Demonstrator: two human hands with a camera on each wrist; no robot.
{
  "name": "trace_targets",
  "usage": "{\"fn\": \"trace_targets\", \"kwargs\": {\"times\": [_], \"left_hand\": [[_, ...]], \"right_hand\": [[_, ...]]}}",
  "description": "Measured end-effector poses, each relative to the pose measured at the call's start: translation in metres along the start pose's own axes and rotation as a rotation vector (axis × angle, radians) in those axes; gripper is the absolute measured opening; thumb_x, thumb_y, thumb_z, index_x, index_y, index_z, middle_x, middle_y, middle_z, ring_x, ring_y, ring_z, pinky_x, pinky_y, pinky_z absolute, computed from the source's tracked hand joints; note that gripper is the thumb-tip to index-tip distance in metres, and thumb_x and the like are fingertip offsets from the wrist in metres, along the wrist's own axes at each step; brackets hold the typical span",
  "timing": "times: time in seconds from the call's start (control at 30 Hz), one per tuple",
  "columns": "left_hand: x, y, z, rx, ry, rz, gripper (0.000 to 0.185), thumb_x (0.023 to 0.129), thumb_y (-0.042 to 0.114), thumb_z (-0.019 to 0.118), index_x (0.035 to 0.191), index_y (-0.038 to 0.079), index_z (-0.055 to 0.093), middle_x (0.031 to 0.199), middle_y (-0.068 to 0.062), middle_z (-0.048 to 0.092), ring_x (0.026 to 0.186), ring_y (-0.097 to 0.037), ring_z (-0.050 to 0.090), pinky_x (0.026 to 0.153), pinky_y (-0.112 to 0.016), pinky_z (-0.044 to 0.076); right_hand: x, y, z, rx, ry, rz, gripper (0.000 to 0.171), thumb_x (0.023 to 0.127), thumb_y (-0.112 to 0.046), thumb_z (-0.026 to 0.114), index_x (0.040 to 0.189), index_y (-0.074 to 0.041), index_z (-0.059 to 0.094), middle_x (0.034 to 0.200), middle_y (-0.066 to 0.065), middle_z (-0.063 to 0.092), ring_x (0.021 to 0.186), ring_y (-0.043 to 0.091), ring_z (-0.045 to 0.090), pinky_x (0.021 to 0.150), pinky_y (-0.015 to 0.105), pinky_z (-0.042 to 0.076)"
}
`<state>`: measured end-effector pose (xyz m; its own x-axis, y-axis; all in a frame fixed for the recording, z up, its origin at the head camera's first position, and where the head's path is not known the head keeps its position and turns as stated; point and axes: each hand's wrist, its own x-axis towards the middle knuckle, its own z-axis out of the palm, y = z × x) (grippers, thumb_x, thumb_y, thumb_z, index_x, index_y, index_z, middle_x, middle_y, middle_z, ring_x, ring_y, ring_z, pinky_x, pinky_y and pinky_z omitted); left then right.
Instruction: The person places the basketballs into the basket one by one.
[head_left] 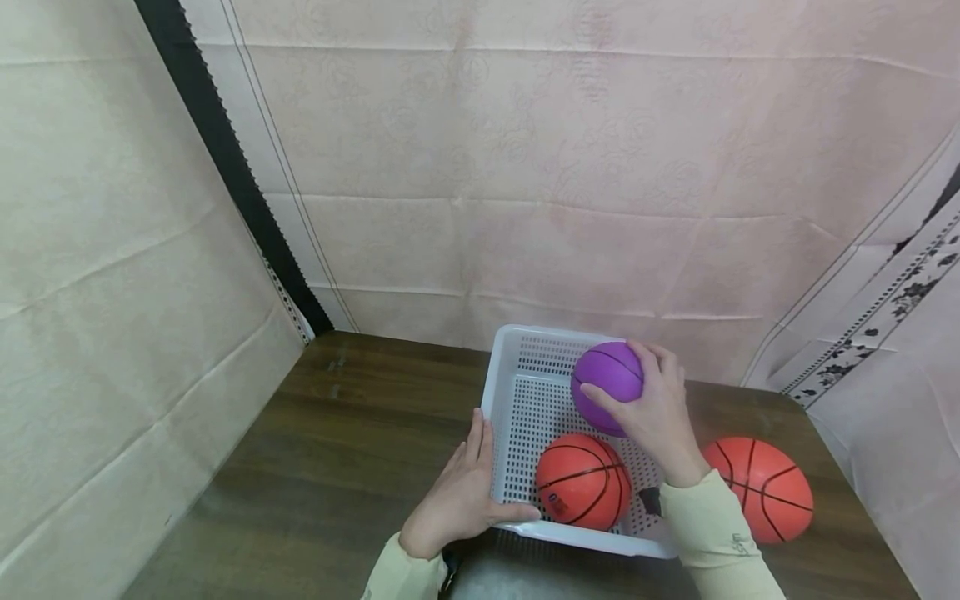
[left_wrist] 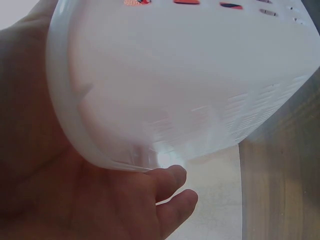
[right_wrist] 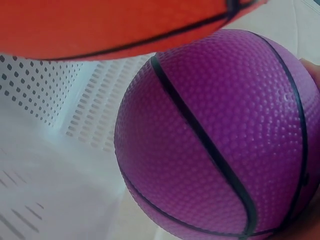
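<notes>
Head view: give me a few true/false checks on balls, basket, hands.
1. The right hand grips the purple ball. True.
2. Both orange balls are inside the white basket. False: one orange ball is in it, the other orange ball sits on the table to its right.
3. The left hand holds the basket's near-left corner. True.
4. The purple ball lies on the table outside the basket. False: it is over the basket's far part.
</notes>
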<state>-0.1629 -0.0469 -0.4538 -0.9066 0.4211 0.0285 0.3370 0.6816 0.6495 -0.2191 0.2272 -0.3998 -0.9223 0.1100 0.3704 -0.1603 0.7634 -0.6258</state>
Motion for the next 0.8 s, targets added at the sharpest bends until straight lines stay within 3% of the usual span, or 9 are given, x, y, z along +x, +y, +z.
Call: {"fn": "trace_targets", "kwargs": {"times": [0.8], "left_hand": [[0.001, -0.001, 0.001, 0.010, 0.005, -0.003, 0.129, 0.065, 0.068, 0.070, 0.149, -0.001, 0.000, 0.155, -0.011, -0.016, 0.139, -0.035, 0.012, 0.108, -0.054, 0.019]], "right_hand": [[0.002, 0.006, 0.013, -0.010, -0.034, 0.007, 0.096, 0.066, -0.066, 0.072, 0.144, -0.023, 0.035, 0.140, 0.012, 0.028, 0.120, 0.037, 0.029, 0.075, 0.063, 0.045]]}}
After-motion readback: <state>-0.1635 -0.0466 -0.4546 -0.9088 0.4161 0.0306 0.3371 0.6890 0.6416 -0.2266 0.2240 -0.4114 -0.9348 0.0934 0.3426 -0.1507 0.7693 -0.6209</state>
